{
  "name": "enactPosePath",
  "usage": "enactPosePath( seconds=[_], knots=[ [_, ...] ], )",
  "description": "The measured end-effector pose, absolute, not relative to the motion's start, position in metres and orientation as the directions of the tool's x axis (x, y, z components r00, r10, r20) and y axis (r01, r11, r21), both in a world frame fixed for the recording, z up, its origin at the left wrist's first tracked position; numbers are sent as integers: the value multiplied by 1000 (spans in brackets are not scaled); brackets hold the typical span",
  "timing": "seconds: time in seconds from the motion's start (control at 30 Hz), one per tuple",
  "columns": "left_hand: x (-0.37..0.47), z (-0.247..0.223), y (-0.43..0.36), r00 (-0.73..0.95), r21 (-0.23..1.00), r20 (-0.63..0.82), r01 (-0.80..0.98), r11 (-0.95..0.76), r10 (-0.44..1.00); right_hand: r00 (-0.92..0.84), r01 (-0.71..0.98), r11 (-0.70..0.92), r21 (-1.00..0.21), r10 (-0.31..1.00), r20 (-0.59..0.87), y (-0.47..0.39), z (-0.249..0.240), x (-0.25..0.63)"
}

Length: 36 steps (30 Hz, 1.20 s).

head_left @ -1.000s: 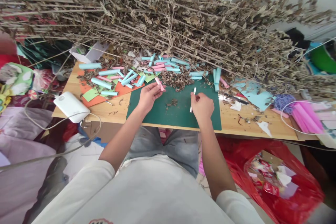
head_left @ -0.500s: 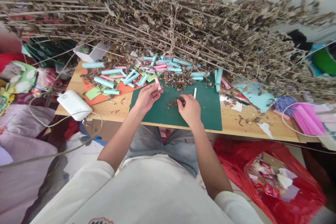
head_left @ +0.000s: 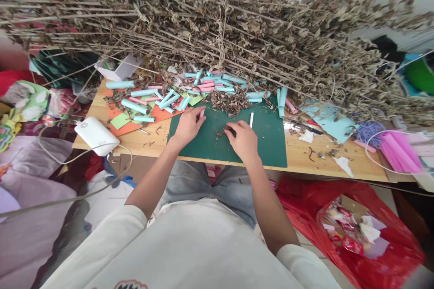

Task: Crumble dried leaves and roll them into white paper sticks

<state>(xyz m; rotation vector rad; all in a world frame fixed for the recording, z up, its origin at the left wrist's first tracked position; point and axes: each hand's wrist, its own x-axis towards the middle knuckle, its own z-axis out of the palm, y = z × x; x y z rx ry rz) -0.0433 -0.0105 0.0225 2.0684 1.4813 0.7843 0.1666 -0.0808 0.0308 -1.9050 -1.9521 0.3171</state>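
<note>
My left hand (head_left: 187, 126) is closed around a small pink paper tube (head_left: 202, 112), and only one end of it shows past the fingers. To its right, my right hand (head_left: 244, 139) pinches at a little heap of crumbled dried leaves (head_left: 221, 134) on the green cutting mat (head_left: 271, 144). Fingertips partly hide what is in that pinch. Just beyond the right hand a short white stick (head_left: 251, 119) lies on the mat. A larger pile of dried leaves (head_left: 230, 103) sits at the mat's far edge.
Blue paper tubes (head_left: 134, 106) and pink ones lie scattered behind the mat, some on orange paper (head_left: 117, 126). Bundled dried stalks (head_left: 203, 22) span the table's back. A white power bank (head_left: 96, 135) with a cable is left; a red rubbish bag (head_left: 389, 235) sits lower right.
My left hand has turned over, palm now downward, and its fingers cover more of the pink tube. My right hand has shifted slightly left at the leaf crumbs.
</note>
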Motion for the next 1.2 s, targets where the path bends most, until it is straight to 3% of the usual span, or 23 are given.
enactPosePath(
  seconds=[0.13, 0.27, 0.4, 0.5, 0.6, 0.73, 0.93, 1.03, 1.2],
  knots=[
    [-46, 23, -11, 269, 644, 168, 698, -312, 948, 41, 830, 76, -553, 980, 196, -79, 23, 167],
    [-52, 33, -14, 148, 650, 287, 695, -306, 947, 143, 678, 93, -730, 957, 254, -80, 23, 171],
    [-44, 44, -25, 86, 706, 333, 637, -308, 939, 232, 493, 47, -868, 955, 184, -80, 25, 172],
    [-24, 44, -39, 211, 806, 233, 504, -310, 949, 309, 321, -17, -947, 947, 88, -78, 22, 171],
    [1, 38, -52, 307, 889, 157, 369, -269, 939, 343, 209, -72, -975, 939, 4, -77, 18, 168],
    [20, 29, -55, 250, 914, 162, 326, -240, 955, 319, 141, -72, -987, 947, -23, -80, 15, 165],
    [21, 24, -47, 209, 960, 64, 255, -118, 976, 361, 234, -60, -970, 932, 29, -82, 14, 171],
    [18, 21, -44, 192, 991, -32, 136, 6, 981, 395, 219, -68, -973, 918, 25, -81, 16, 173],
    [21, 18, -43, 234, 993, -102, -36, 114, 967, 306, 167, -54, -984, 952, 0, -81, 18, 167]
  ],
)
